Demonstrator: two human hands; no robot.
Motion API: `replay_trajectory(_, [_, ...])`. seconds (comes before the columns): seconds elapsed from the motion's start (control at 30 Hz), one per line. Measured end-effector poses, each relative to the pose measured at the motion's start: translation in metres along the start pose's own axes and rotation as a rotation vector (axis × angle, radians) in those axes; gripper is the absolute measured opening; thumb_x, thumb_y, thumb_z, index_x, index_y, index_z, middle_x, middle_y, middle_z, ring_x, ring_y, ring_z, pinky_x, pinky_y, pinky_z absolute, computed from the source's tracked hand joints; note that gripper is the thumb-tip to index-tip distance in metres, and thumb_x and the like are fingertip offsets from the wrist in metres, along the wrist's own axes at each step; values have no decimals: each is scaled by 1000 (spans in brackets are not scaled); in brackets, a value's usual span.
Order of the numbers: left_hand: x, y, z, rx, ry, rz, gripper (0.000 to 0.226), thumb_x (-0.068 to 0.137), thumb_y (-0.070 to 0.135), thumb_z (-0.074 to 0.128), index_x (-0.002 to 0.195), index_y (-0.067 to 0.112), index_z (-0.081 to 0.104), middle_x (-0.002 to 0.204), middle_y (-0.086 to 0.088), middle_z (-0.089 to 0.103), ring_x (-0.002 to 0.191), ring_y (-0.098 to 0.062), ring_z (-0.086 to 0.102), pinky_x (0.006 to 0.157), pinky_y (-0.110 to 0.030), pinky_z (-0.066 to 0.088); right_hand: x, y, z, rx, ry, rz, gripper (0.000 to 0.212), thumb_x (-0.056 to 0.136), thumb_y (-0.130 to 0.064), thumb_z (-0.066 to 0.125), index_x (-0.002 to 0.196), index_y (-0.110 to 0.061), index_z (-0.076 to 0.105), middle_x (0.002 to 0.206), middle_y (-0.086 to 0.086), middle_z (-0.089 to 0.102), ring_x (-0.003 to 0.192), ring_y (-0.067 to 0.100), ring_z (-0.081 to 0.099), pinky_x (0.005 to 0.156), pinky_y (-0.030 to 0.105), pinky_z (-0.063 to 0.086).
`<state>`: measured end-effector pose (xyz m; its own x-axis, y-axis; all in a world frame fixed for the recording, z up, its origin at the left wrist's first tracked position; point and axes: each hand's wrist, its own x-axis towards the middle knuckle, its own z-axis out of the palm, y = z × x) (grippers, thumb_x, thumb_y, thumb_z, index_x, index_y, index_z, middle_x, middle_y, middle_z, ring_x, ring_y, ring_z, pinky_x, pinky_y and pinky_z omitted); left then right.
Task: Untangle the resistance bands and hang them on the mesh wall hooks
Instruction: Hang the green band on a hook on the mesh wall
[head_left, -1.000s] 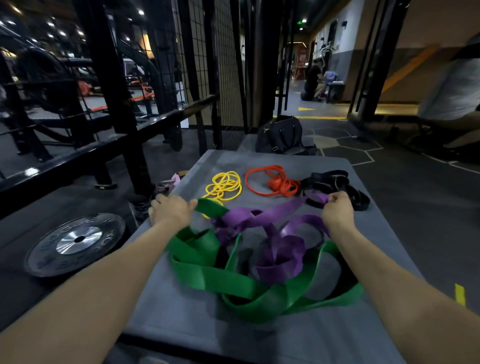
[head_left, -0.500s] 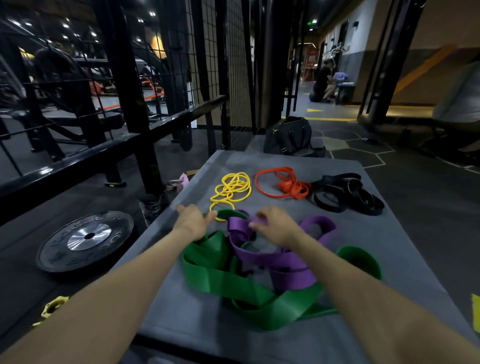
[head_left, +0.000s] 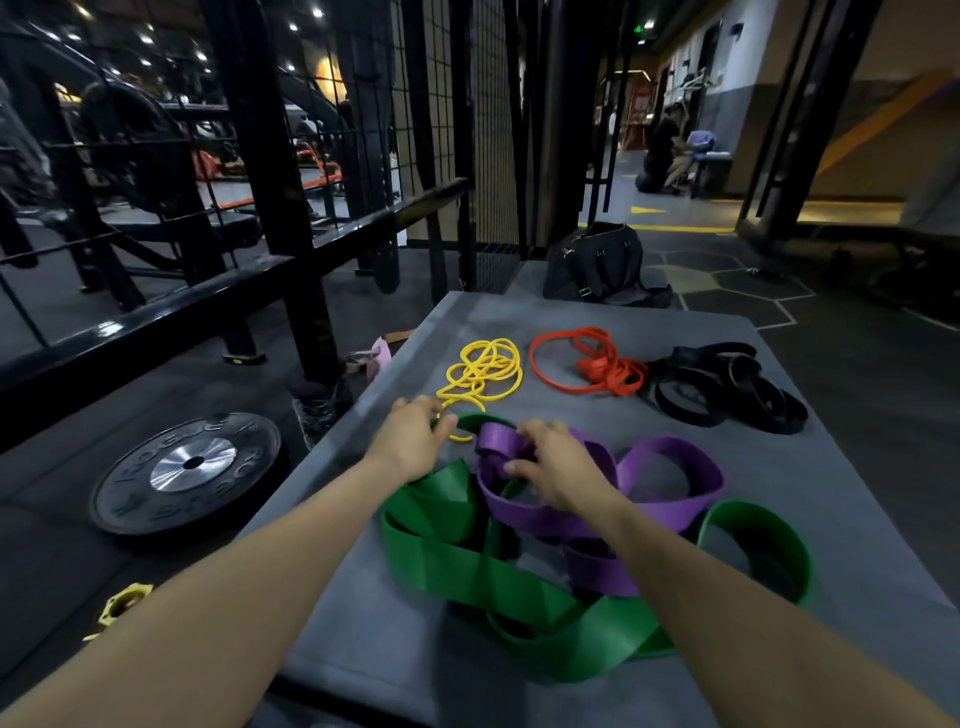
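A wide green band and a wide purple band lie tangled together on the near part of a grey padded platform. My left hand holds the far end of the green band, its fingers curled at the loop's edge. My right hand grips a bunched fold of the purple band at the middle of the tangle. Farther back lie a thin yellow band, an orange band and a pile of black bands. The mesh wall stands beyond the platform's far left corner.
A black weight plate and a yellow collar lie on the floor to the left. Black rack rails run along the left side. A dark bag sits behind the platform. A person crouches far down the corridor.
My right hand let go of the purple band's right end and moved left to the middle of the tangle. The purple band went slack. My left hand stayed at the green band's end.
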<state>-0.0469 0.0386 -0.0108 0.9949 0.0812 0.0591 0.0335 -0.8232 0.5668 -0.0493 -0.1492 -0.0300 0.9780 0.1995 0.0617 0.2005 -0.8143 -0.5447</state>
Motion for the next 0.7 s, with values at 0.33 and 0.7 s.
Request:
replay_trajectory(0.33, [-5,28,-15,106,-137,-129,53,92,48,46,55,13,32,55,-3,35,51,-16,36,49,-30,27,-8,6,-72,379,326,99,24,95,-18,51,106,0,41,87,13,50,84,27,51,73,32,38])
replay_trajectory(0.7, [-1,36,-39,-415,117,-211,45,91,36,52,122,4,56,115,-19,62,103,-33,59,91,-37,46,-32,2,-124,839,437,64,15,95,-8,50,109,-8,45,101,11,57,81,17,59,66,31,55])
